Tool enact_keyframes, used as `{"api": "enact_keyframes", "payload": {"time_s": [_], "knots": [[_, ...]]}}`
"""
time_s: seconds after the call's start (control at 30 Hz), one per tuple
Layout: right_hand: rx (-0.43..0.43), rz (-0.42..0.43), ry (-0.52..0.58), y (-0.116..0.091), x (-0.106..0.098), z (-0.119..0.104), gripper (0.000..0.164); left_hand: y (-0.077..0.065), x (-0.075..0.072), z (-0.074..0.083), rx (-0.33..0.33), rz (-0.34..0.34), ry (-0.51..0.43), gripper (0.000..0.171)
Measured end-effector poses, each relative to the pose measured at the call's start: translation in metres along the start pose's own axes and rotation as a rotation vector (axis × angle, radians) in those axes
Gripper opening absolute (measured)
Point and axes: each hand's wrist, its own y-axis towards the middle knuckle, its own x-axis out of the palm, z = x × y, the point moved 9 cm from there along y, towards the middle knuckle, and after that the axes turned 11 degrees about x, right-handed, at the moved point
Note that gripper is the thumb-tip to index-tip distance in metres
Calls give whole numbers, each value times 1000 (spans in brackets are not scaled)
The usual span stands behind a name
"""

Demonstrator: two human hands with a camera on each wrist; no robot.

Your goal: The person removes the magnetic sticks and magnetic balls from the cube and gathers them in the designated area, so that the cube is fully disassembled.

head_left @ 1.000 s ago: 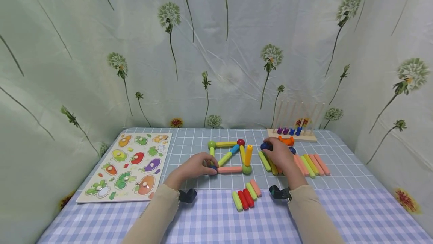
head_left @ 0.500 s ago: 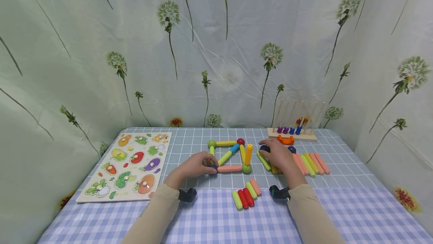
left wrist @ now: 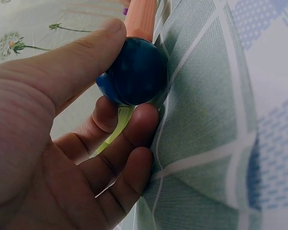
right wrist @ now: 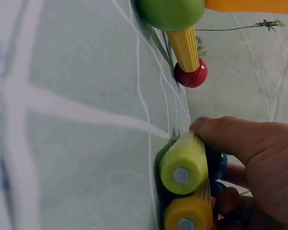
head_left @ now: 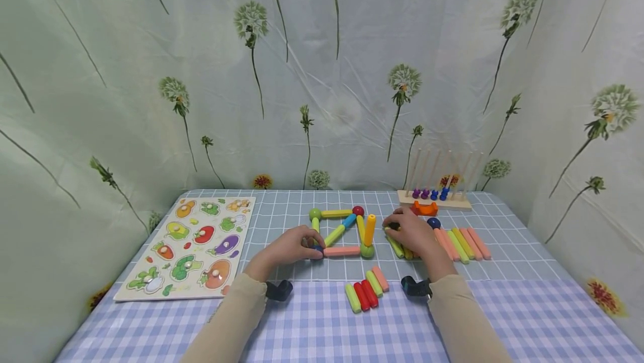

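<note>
My left hand [head_left: 292, 251] pinches a blue ball [left wrist: 134, 72] at the near-left corner of a frame of toy rods and balls. A pink rod [head_left: 342, 251] runs right from that ball, and a light-green rod [left wrist: 119, 125] runs away from it. At the right, the curled fingers and thumb of my right hand [head_left: 415, 231] hold another dark blue ball [right wrist: 216, 164], mostly hidden. The thumb lies at the far end of a light-green rod [right wrist: 182, 165], with a yellow rod [right wrist: 188, 213] beside it. An orange rod [head_left: 369, 230] stands upright on a green ball [head_left: 367, 251].
A vegetable puzzle board [head_left: 188, 248] lies left. Several short rods [head_left: 366, 290] lie in front, more rods [head_left: 468, 244] at right. Behind the right hand are a blue ball [head_left: 434, 222], an orange curved piece [head_left: 426, 208] and a bead rack [head_left: 443, 199].
My right hand has drawn the dark blue ball slightly toward me, to the rods' far end. A red ball now shows behind that hand. The left hand stays in place.
</note>
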Motion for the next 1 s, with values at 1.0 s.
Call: {"api": "enact_keyframes", "payload": {"time_s": [1.0], "knots": [[-208,-17,103,-43,-46,-73,12,0,0,-1,-24,3,-4,17]]}}
